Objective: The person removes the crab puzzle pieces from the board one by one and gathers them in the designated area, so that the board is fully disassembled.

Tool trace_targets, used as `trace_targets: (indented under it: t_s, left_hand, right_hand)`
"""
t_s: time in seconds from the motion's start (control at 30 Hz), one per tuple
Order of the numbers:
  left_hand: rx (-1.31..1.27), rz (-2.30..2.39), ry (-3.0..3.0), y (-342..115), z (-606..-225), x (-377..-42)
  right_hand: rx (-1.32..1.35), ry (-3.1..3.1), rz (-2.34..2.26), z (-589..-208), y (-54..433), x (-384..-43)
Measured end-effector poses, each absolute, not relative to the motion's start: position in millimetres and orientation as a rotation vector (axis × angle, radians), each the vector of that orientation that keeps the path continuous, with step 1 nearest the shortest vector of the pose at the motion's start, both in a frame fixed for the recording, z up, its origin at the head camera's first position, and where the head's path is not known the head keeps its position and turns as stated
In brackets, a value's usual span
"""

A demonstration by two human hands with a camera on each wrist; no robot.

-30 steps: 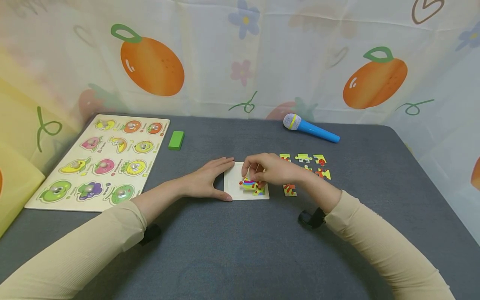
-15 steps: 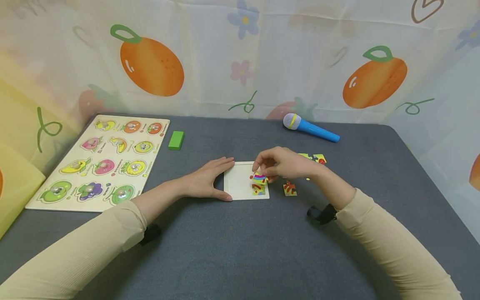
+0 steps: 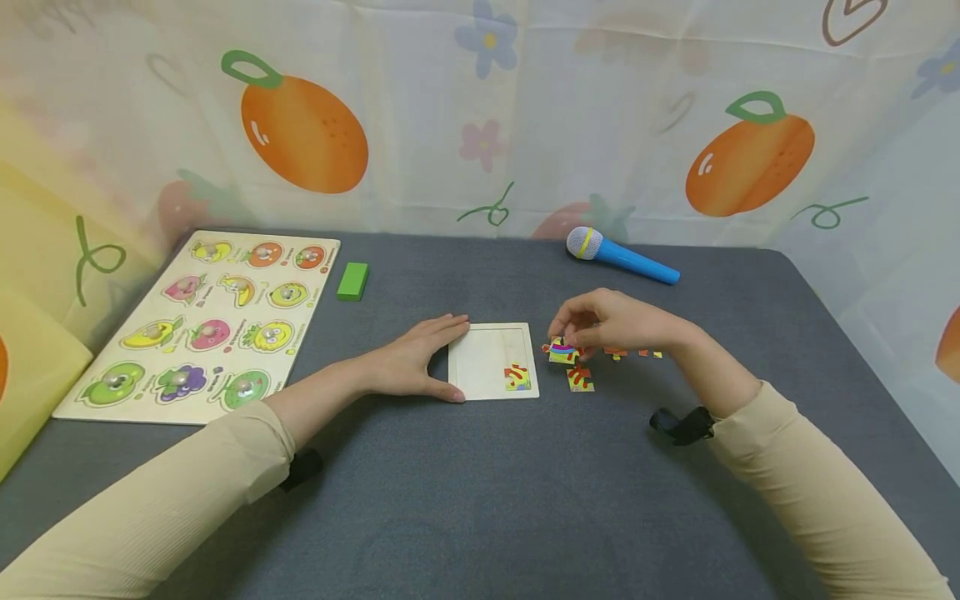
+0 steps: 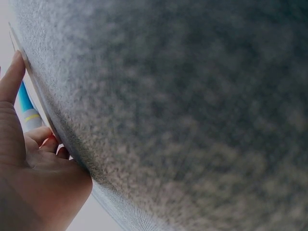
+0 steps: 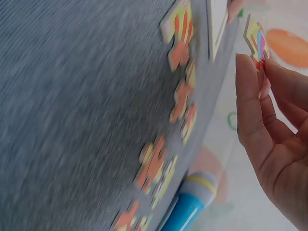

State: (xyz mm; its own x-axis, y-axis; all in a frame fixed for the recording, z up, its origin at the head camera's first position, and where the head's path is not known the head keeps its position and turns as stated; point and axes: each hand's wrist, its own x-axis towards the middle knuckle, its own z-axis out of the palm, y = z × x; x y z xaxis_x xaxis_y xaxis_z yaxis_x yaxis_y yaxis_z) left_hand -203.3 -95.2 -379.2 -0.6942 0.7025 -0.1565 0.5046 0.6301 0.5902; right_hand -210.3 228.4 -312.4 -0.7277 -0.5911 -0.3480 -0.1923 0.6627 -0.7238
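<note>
My right hand (image 3: 611, 321) pinches a puzzle piece (image 3: 562, 351) with a rainbow-striped print, held just above the table right of the shallow wooden puzzle tray (image 3: 480, 354). The right wrist view shows that puzzle piece (image 5: 260, 41) between thumb and fingertips. One yellow and red piece (image 3: 517, 377) lies in the tray's front right corner. Along the tray's left side rests my left hand (image 3: 408, 358), thumb at the front corner and fingers stretched to the back edge. Another red and yellow piece (image 3: 581, 379) lies on the table below the right hand, which hides part of the loose group.
Loose puzzle pieces (image 5: 154, 163) lie spread on the table, seen in the right wrist view. A blue toy microphone (image 3: 626, 257) lies behind them. A green block (image 3: 352, 282) and a fruit knob puzzle board (image 3: 202, 325) are at the left. A printed curtain (image 3: 420, 125) hangs behind.
My right hand has moved right, carrying the rainbow-striped puzzle piece from above the tray to above the loose pieces. The piece in the tray's corner is now uncovered. My left hand stays put.
</note>
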Motion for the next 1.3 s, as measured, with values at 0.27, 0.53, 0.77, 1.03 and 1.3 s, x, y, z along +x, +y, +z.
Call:
trace_targets:
  t_s: [0.27, 0.53, 0.77, 1.03, 1.3]
  left_hand:
    - [0.963, 0.746, 2.479, -95, -378, -202]
    - [0.967, 0.757, 2.48, -95, -377, -202]
    - [0.962, 0.746, 2.472, -95, -377, -202]
    - [0.96, 0.754, 2.476, -95, -376, -201]
    - [0.955, 0.754, 2.472, -95, -376, -200]
  right_hand:
    - [-0.547, 2.296, -0.919, -311, 255, -210]
    - [-0.524, 2.268, -0.915, -313, 276, -210]
    - [-0.531, 2.228, -0.921, -317, 288, -207]
    - [-0.487, 2.215, -0.909, -321, 294, -205]
    - [-0.444, 2.217, -0.889, -325, 293, -203]
